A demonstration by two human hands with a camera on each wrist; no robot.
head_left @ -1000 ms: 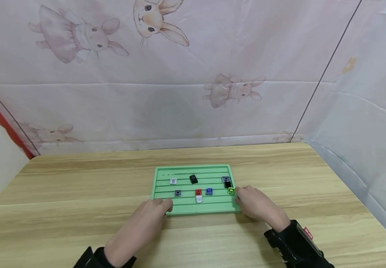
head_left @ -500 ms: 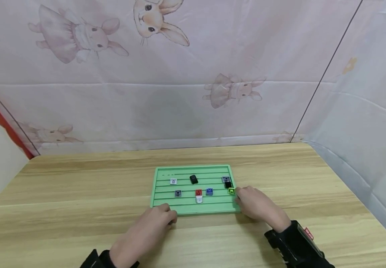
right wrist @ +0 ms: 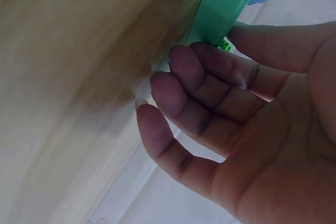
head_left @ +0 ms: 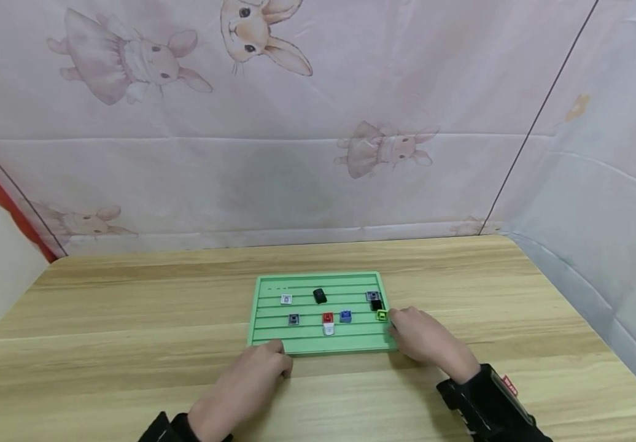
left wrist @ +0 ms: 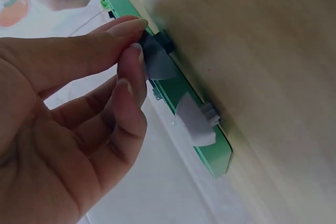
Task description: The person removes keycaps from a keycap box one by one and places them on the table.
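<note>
In the head view, a green ridged tray (head_left: 299,344) lies on the table with small coloured pieces on it. My left hand (head_left: 248,380) is at its front-left edge. In the left wrist view, thumb and forefinger pinch a dark grey fan-shaped piece (left wrist: 159,62) with a dark stub, beside the tray's side wall. A lighter grey fan-shaped piece (left wrist: 195,121) with a ridged stub stands farther along that wall; its exact kind is unclear. My right hand (head_left: 418,334) grips the tray's front-right corner, thumb on the rim and forefinger against its side.
On the tray sit a red piece (head_left: 327,317), a white piece (head_left: 328,329), a blue piece (head_left: 345,316), a black piece (head_left: 320,296) and a lime piece (head_left: 381,315), among others. Fabric with rabbit prints (head_left: 274,184) hangs behind the wooden table (head_left: 147,307).
My left hand has moved from over the tray's front-left rim toward the near side, down to the front edge. My right hand and the tray look almost unmoved.
</note>
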